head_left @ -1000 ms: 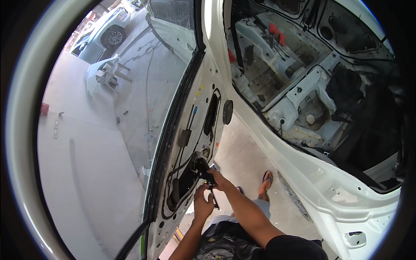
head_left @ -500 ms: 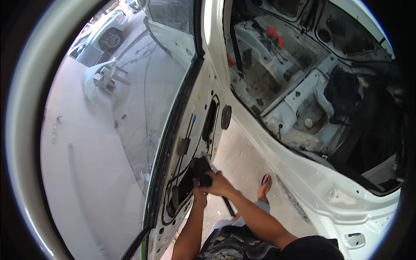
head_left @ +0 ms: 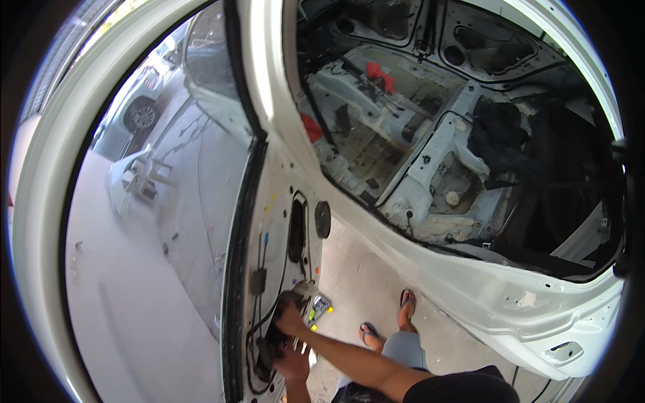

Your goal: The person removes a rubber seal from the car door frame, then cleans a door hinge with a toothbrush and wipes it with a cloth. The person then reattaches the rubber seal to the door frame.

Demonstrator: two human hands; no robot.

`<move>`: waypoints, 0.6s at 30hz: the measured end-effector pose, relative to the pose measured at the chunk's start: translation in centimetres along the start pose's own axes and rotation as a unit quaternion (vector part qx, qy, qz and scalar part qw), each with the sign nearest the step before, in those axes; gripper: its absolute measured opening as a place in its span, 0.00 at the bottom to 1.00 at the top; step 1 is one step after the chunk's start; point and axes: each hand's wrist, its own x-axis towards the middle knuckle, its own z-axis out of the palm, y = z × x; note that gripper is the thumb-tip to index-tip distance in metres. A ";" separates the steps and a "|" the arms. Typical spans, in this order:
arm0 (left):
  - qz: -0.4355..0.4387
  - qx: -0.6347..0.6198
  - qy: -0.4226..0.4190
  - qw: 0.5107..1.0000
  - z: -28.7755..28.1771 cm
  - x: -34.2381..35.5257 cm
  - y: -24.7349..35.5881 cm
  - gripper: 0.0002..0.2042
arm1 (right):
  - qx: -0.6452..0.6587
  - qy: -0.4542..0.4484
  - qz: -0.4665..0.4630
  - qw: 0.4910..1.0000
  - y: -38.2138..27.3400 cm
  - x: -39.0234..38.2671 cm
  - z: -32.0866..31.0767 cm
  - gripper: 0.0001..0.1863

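Note:
The white car door [head_left: 282,174] has a bare inner panel with black cables, holes and openings. At its lower opening, my right hand [head_left: 292,321] is closed on a dark part [head_left: 287,297] partly hidden by my fingers and the panel. My left hand [head_left: 290,363], smeared by motion, is just below it at the panel; its fingers and anything in them are unclear.
The stripped car body [head_left: 430,255] fills the right, with red cloths [head_left: 379,77] and dark material [head_left: 497,141] inside. A silver tool with yellow parts [head_left: 321,307] is beside the door, near my feet. Through the glass show another car [head_left: 138,107] and a chair [head_left: 151,171].
The view has swung, showing more car interior. The dark part that both hands held beside the opening is now against it, with my right hand on it and my left hand lower.

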 end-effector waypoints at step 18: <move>-0.051 0.477 0.364 0.798 5.3 -0.4 -2.9 0.31 | 0.108 0.191 0.156 0.963 18.1 10.6 -26.3 0.26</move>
